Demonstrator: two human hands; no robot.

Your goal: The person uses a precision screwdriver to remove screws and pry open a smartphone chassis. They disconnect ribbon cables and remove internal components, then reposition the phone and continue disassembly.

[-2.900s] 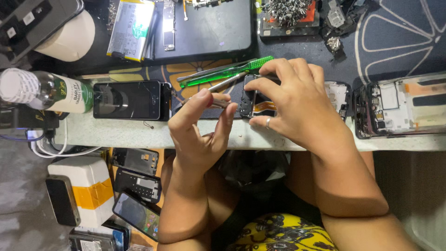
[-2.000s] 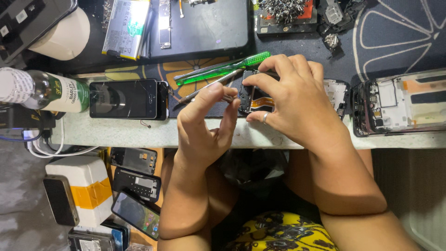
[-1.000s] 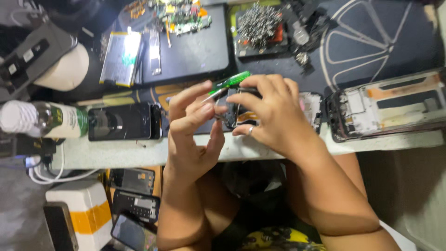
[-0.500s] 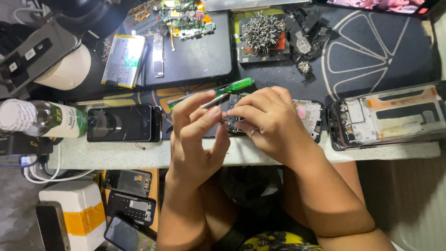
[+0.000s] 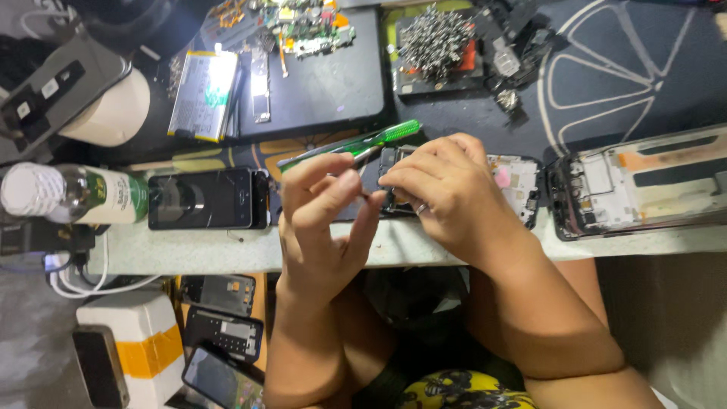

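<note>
Now, at the near bench edge point(image 5: 227, 254), your left hand point(image 5: 322, 216) has thumb and forefinger pinched shut around a thin metal tool, likely tweezers point(image 5: 362, 157), the tip aimed at the opened phone point(image 5: 454, 185). Your right hand point(image 5: 447, 193) lies over that phone, fingers curled closed on its left end, pinning it to the mat; most of the body is hidden under the hand, only the pale right part showing. A green screwdriver point(image 5: 363, 142) lies just beyond the tweezers, touching or nearly so, I cannot tell which. Left of you sits a dark phone point(image 5: 206, 199) face up, and a bottle point(image 5: 76, 195) on its side beside it. Far side: a battery point(image 5: 203, 95), a circuit board point(image 5: 299, 19), a heap of screws point(image 5: 435, 42). Right, a stripped frame point(image 5: 644, 182). Risks, as judged: the phone lies close to the edge, so a slip of your right hand could tip it off; a tweezer jab could scratch parts or flick a small piece into your lap; the bottle could roll onto the dark phone.
</note>
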